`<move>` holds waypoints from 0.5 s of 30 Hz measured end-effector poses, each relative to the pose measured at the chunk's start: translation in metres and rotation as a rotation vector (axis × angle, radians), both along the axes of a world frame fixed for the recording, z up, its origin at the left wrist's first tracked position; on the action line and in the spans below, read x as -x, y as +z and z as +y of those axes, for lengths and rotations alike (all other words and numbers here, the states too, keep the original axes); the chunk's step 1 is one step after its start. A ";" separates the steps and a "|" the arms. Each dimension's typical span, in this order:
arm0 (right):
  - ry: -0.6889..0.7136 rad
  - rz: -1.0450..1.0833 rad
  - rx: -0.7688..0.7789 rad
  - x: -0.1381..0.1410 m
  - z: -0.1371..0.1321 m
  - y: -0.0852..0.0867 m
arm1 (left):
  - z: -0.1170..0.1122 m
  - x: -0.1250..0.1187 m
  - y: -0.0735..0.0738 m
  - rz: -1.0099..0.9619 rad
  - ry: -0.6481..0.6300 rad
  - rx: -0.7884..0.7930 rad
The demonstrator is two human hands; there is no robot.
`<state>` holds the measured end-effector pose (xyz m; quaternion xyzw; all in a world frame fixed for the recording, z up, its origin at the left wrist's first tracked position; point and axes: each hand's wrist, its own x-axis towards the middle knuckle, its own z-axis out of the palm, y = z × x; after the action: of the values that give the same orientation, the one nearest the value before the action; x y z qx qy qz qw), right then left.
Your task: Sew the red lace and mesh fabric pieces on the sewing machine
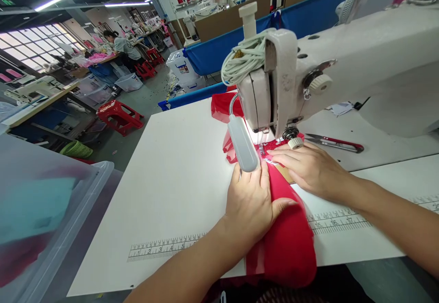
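A strip of red fabric (291, 243) runs from the table's near edge under the needle of a white sewing machine (343, 65) and out behind it. My left hand (252, 202) lies flat on the fabric's left side, fingers stretched toward the grey lamp head (243, 145). My right hand (308, 166) rests palm down on the fabric's right side, fingertips just before the presser foot (264, 150), pressing a small white label against the cloth. Neither hand grips anything.
A white table (178, 175) carries printed rulers along its near edge. Red-handled scissors (334, 143) lie behind my right hand. A clear plastic bin (44, 211) with cloth stands at the left. Red stools (118, 115), other workstations and people fill the background.
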<state>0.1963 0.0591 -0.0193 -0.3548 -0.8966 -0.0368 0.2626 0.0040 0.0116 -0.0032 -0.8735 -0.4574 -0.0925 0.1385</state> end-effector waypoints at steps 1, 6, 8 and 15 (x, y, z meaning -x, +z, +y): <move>-0.002 -0.002 0.006 0.000 0.000 0.000 | -0.001 0.000 0.001 0.008 0.003 0.006; -0.008 -0.002 0.021 0.002 0.000 0.001 | -0.004 -0.001 0.001 0.022 0.020 0.018; -0.016 -0.004 0.018 0.002 0.000 0.002 | -0.002 -0.001 0.000 0.020 0.027 0.006; -0.015 -0.039 0.035 0.001 0.001 0.002 | 0.000 -0.002 -0.001 -0.024 0.022 -0.030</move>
<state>0.1953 0.0600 -0.0175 -0.3652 -0.8994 -0.0303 0.2384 0.0059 0.0118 -0.0037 -0.8652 -0.4670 -0.1082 0.1471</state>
